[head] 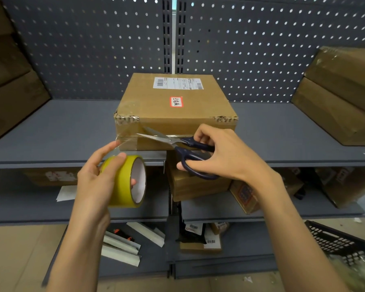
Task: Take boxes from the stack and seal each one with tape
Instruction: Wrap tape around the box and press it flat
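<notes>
A cardboard box (175,108) is set at the front edge of the grey shelf (61,133). In front of the box, a yellow tape roll (124,182) is gripped by the left hand (97,180), and open-bladed scissors (177,144) are gripped by the right hand (221,152) at the clear tape strip (126,138) stretched from the box.

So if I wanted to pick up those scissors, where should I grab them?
Grab the scissors by the dark blue handle loops, coming from the right, as the right hand does. The open blades point left toward the tape on the box.
</notes>
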`<state>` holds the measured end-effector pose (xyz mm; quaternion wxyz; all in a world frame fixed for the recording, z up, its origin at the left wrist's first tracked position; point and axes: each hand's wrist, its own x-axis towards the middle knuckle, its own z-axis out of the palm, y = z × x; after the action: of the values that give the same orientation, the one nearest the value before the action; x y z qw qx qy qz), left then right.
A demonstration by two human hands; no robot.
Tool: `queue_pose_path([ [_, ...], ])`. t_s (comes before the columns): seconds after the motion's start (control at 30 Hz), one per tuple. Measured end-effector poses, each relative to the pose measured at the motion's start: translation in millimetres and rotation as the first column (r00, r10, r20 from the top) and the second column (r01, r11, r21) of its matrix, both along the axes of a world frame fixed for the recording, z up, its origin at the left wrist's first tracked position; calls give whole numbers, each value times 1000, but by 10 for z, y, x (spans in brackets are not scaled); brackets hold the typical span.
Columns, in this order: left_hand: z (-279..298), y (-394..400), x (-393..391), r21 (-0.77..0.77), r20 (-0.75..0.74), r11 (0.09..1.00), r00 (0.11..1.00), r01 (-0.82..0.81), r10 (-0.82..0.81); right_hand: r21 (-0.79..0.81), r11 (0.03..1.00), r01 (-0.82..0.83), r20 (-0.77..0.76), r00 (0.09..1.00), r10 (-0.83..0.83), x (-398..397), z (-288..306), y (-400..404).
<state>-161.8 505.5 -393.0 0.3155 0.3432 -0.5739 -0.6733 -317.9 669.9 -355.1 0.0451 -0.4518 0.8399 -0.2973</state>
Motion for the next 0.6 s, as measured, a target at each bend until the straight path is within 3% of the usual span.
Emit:
queue_pose_path([
  [0.2, -10, -29, 2, 15, 22, 1000, 1000, 0, -1, 75, 996, -56, 90, 995, 49, -24, -26, -69],
  [0.6, 0, -66, 20, 32, 30, 999, 999, 24, -25, 65, 993, -96, 209, 975, 80, -88, -56, -212],
])
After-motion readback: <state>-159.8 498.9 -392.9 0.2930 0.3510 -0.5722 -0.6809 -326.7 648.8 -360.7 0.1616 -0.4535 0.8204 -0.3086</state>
